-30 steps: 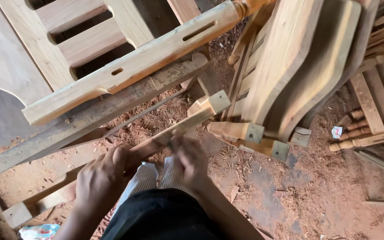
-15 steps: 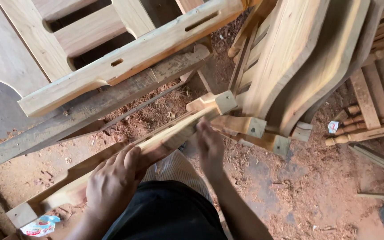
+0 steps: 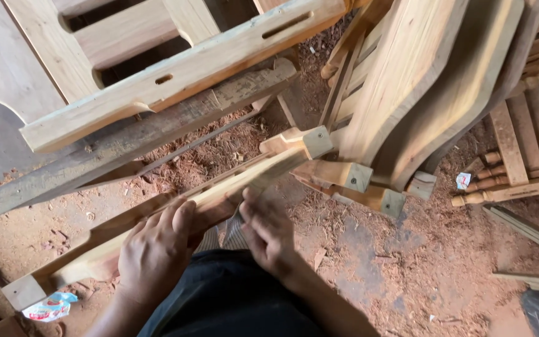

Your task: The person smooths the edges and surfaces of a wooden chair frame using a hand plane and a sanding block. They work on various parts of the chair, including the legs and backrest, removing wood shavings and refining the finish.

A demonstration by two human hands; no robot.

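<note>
With the long pale wooden rail (image 3: 219, 193) lying across the lap from 8 to 2 o'clock, the left hand (image 3: 156, 246) clamps over it while the right hand (image 3: 268, 232) presses something on it (likely sandpaper, hidden), smoothing seemingly midway.

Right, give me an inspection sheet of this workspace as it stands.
Surface: dirt floor covered in reddish sawdust and wood chips.
Job's things: long shaped wooden piece lying slantwise across the person's lap.
Clutter: crumpled wrapper at lower left; small paper scrap by the turned spindles.
Hands: left hand grips the piece from above; right hand rests flat against its side, holding nothing apart from that.
Cables: nothing seen.
Surroundings: slotted rail on a slatted frame above, weathered plank beneath it, curved panels leaning at right.
</note>
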